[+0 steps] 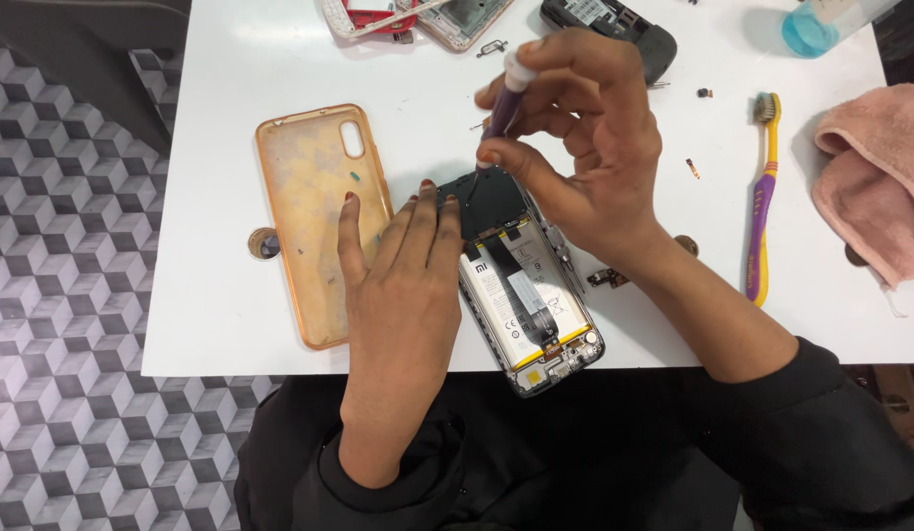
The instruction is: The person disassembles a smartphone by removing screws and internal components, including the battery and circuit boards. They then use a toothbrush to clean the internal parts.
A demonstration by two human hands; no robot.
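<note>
Left hand [403, 285] flat, fingers spread, pins opened phone [526, 295] to tabletop [221, 295], steadying it. Right hand [585, 157] pinches purple screwdriver [508, 98] upright, tip on phone's top end.

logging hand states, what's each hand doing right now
Left hand: open, flat, fingers pressing down on the opened black phone with exposed white battery.
Right hand: closed around a slim purple screwdriver, tip on the phone's upper part.

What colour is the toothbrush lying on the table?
The toothbrush is purple and yellow, seen in the head view.
</note>
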